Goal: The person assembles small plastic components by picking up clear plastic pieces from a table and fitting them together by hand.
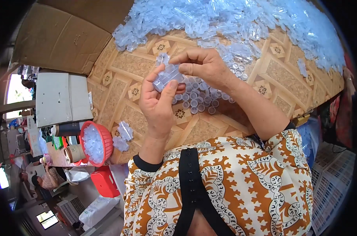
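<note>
My left hand (159, 103) is closed around a small bunch of clear plastic pieces (168, 76), tube-like and pale, held above the table. Thumb and fingers press on them from both sides. Over the bunch's right edge, my right hand (205, 67) has its thumb and forefinger brought together in a pinch. What lies between those fingertips is too small to make out. Below both hands, many round clear caps (202, 100) are spread on the patterned tabletop (125, 102). A few more clear pieces (123, 135) rest beside my left forearm.
A large heap of clear plastic pieces (241, 17) covers the far side of the table. At the left, a red basket (108, 145) holds similar pieces. Cardboard (64, 37) and a white box (62, 98) stand along the left edge. Other people (48, 177) are in the left background.
</note>
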The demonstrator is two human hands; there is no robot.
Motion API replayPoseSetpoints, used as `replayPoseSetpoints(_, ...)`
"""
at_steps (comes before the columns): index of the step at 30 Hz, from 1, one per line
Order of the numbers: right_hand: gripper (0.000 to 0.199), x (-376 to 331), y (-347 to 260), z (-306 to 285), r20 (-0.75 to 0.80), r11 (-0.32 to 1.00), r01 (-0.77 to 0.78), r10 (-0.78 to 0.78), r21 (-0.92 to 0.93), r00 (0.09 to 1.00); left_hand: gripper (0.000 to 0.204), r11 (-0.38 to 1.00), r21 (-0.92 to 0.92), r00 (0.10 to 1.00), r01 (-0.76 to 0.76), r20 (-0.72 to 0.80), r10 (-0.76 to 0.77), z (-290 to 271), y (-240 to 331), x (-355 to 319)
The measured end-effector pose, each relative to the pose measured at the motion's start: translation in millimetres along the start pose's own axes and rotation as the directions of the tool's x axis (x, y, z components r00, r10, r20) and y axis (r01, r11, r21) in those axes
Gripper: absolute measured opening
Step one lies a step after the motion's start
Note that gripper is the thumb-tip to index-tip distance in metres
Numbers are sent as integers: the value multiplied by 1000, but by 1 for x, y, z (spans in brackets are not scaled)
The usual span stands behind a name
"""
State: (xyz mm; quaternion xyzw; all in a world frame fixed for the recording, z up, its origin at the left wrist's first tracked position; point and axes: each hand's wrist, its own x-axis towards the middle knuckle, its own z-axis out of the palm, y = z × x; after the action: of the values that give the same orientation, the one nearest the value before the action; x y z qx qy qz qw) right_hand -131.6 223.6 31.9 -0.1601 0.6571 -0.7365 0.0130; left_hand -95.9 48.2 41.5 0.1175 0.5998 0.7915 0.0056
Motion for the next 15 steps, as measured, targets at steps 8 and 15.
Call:
replayPoseSetpoints(8,19,-8,-3,3,3,1000,-8,8,1,1000,43,999,26,999,37,26,-38,0,5,-12)
replayPoseSetpoints(15,14,-3,-10,11,-13,981,61,-65,-182,998,46,997,69,997,33,69,-38,-5,4,-2)
